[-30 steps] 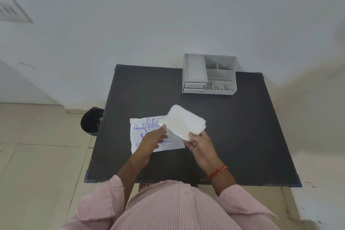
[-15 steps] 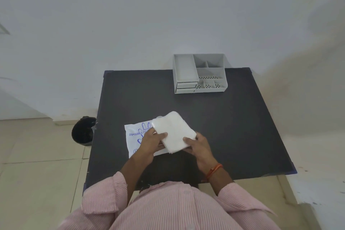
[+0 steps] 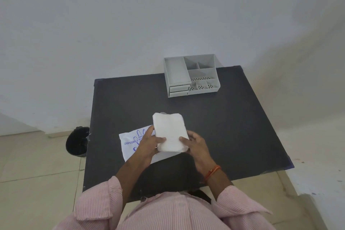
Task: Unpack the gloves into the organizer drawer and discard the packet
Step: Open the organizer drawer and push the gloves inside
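Note:
A folded white stack of gloves (image 3: pixel 169 130) is held over the near middle of the black table (image 3: pixel 233 121). My left hand (image 3: pixel 147 141) grips its left near edge and my right hand (image 3: pixel 194 143) grips its right near edge. Under the stack and my left hand lies the flat white packet (image 3: pixel 128 142) with blue print. The grey organizer (image 3: pixel 190 74) stands at the table's far edge, with two small shut drawers (image 3: pixel 179 90) at its front left.
A black bin (image 3: pixel 77 141) stands on the tiled floor left of the table. A white wall rises right behind the organizer. My pink striped sleeves fill the bottom of the view.
Both hands have turned the glove stack from a slant to nearly upright and pulled it closer together. My left hand has left the packet and taken hold of the stack. The camera has shifted.

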